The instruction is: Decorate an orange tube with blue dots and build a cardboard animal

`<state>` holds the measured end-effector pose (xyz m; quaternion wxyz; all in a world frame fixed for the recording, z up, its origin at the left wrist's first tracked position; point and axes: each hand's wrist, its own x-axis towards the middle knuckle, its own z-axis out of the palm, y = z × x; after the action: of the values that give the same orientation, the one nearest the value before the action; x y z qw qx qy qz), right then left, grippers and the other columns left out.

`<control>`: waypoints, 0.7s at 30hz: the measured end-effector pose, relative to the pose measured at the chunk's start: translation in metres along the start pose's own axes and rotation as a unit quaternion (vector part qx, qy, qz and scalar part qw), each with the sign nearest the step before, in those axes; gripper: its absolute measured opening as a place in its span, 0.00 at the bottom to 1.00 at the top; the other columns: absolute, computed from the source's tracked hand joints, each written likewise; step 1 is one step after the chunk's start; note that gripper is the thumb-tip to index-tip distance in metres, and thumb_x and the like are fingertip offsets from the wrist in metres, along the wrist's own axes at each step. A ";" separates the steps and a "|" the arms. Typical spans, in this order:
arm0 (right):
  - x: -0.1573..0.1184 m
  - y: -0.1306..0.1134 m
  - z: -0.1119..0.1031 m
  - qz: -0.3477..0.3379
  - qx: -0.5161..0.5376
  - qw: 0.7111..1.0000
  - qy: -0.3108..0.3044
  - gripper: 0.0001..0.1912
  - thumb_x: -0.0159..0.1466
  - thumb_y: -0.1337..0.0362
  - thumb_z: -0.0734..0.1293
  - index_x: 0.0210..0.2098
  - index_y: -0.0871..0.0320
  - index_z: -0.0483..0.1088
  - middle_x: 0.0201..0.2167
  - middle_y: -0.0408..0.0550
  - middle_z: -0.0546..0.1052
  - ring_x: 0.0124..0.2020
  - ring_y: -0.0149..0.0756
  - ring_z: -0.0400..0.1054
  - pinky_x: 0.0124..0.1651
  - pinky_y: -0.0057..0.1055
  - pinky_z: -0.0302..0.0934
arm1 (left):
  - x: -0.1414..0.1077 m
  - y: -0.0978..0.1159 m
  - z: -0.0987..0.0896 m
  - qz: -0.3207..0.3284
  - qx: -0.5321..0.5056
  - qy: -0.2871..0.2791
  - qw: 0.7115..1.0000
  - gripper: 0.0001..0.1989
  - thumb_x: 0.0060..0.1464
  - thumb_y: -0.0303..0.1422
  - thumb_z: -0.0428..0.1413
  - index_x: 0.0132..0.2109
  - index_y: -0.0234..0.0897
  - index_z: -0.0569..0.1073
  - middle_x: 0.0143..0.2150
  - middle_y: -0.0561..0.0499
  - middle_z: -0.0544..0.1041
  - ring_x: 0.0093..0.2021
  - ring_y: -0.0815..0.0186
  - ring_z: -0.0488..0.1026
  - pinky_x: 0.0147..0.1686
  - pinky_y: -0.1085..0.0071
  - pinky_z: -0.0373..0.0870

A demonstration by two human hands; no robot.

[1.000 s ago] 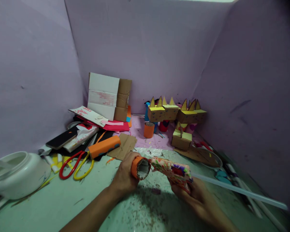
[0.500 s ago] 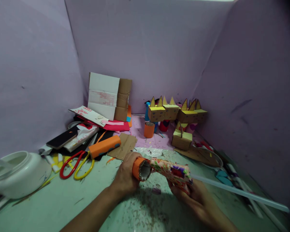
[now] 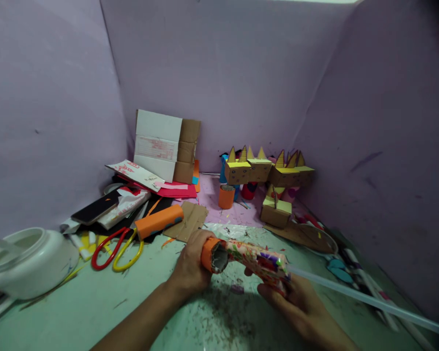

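Observation:
My left hand (image 3: 193,263) is wrapped round a short orange cardboard tube (image 3: 210,253), its open end turned toward me. In my right hand (image 3: 296,302) is a glue gun (image 3: 256,258) covered in a floral pattern, held by the handle. A long translucent glue stick (image 3: 366,298) sticks out of its back end toward the lower right. The gun's front end is at the rim of the tube; its nozzle tip is hidden, so I cannot tell whether it touches.
Red-and-yellow-handled scissors (image 3: 119,248), an orange roll (image 3: 159,222) and a white teapot-like pot (image 3: 32,261) lie left. Behind stand another orange tube (image 3: 226,197) and several cardboard box heads with pointed ears (image 3: 237,171). A single box head (image 3: 276,212) sits right, near brown cardboard (image 3: 300,236).
The glue gun has shifted very slightly left, and its glue stick now reaches lower at the right. My left hand and the orange tube have hardly moved.

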<state>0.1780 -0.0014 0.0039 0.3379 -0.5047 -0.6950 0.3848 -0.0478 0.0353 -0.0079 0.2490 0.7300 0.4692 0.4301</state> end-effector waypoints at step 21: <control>-0.001 0.012 0.005 0.018 -0.017 1.000 -0.001 0.21 0.60 0.47 0.62 0.31 0.59 0.73 0.31 0.51 0.76 0.34 0.43 0.68 0.37 0.35 0.65 | 0.000 -0.004 0.001 0.009 0.017 -0.004 1.000 0.15 0.43 0.21 0.54 0.40 0.39 0.66 0.39 0.48 0.72 0.40 0.59 0.70 0.39 0.65 0.66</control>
<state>0.1789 -0.0012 -0.0093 0.3218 -0.5223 -0.6928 0.3791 -0.0482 0.0367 -0.0114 0.2347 0.7402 0.4686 0.4213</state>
